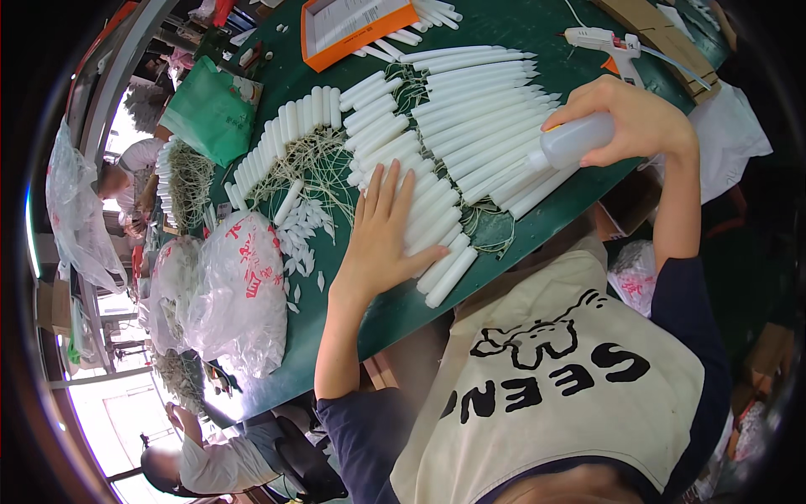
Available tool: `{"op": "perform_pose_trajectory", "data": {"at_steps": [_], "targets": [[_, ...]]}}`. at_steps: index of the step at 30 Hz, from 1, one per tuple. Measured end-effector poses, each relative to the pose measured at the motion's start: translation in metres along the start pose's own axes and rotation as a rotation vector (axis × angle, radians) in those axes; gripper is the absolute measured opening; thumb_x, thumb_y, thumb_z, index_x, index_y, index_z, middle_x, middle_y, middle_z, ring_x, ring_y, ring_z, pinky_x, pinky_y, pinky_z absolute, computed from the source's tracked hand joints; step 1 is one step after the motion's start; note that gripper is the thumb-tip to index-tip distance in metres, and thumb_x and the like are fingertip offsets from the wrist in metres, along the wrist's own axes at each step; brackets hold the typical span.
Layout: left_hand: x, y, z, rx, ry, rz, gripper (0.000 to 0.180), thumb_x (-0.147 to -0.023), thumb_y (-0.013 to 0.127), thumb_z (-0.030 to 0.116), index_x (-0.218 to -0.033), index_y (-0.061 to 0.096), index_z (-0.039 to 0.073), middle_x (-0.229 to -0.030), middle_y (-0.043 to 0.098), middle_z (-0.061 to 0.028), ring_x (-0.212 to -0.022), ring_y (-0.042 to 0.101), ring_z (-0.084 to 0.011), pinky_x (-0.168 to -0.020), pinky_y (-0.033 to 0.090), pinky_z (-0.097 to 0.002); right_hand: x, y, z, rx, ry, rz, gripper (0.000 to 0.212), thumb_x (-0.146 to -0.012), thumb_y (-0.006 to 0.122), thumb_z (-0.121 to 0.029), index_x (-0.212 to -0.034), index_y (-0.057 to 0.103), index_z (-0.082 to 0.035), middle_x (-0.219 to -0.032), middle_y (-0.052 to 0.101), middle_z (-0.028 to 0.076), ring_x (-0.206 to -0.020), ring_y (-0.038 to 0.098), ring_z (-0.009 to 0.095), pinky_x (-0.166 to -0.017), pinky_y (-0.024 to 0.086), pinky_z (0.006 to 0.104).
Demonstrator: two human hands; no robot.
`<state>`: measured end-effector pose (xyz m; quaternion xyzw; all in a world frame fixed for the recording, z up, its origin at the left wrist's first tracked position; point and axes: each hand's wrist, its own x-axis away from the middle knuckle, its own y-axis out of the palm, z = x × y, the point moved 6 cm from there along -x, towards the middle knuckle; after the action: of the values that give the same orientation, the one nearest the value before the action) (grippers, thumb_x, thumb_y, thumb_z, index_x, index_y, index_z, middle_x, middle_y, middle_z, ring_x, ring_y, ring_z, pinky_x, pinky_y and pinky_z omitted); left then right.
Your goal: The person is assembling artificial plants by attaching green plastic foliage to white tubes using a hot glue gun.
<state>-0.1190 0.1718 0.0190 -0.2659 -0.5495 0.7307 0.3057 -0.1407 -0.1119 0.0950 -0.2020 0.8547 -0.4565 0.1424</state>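
My right hand [642,122] is wrapped round a translucent squeeze bottle [578,141], tilted so its nozzle points down and left over a row of white candle-shaped sticks [470,109]. Many sticks in that row end in pointed tips on the right. My left hand [378,239] lies flat with its fingers apart on a second row of white sticks [432,214], which lie side by side. Thin pale wires [487,225] run between the two rows. Whether the nozzle touches a stick I cannot tell.
Left of the rows lie more wired white sticks [294,122] and loose white flame-shaped tips [304,231]. Clear plastic bags [239,290], a green bag [214,113], an orange box [312,55] and a glue gun [617,50] surround them. Two other people sit along the left.
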Motion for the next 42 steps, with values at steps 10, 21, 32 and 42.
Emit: {"op": "perform_pose_trajectory", "data": {"at_steps": [10,21,32,42], "targets": [[-0.001,0.000,-0.001,-0.002,-0.003,0.003,0.100,-0.071,0.072,0.052,-0.146,0.026,0.004,-0.152,0.021,-0.0197,-0.143,0.012,-0.0378,-0.111,0.019,-0.0552,-0.003,-0.001,-0.006,-0.037,0.037,-0.058,0.048,-0.059,0.072,-0.014,-0.105,0.067,0.000,-0.097,0.068,0.017,-0.087,0.065,0.029,-0.082,0.050,0.0320],[-0.001,0.001,-0.001,0.012,0.001,0.011,0.100,-0.070,0.073,0.052,-0.146,0.027,0.005,-0.152,0.021,-0.0198,-0.143,0.013,-0.0381,-0.111,0.019,-0.0561,0.001,-0.005,0.004,0.015,0.049,0.028,0.049,-0.060,0.072,-0.015,-0.107,0.068,-0.004,-0.101,0.068,0.015,-0.090,0.064,0.029,-0.083,0.050,0.0330],[-0.001,0.000,0.000,0.013,0.004,0.015,0.100,-0.071,0.072,0.051,-0.147,0.027,0.005,-0.153,0.020,-0.0195,-0.143,0.013,-0.0384,-0.110,0.020,-0.0571,0.001,-0.003,0.012,0.010,0.030,0.053,0.052,-0.058,0.072,-0.016,-0.108,0.069,-0.006,-0.089,0.064,0.012,-0.083,0.062,0.027,-0.077,0.048,0.0329],[0.000,0.001,-0.001,0.011,0.003,0.011,0.099,-0.071,0.072,0.051,-0.146,0.027,0.005,-0.153,0.020,-0.0198,-0.143,0.013,-0.0387,-0.110,0.020,-0.0572,0.002,-0.002,0.010,-0.003,0.019,0.061,0.051,-0.058,0.072,-0.016,-0.108,0.069,-0.007,-0.091,0.065,0.012,-0.083,0.062,0.027,-0.078,0.048,0.0328]]}}
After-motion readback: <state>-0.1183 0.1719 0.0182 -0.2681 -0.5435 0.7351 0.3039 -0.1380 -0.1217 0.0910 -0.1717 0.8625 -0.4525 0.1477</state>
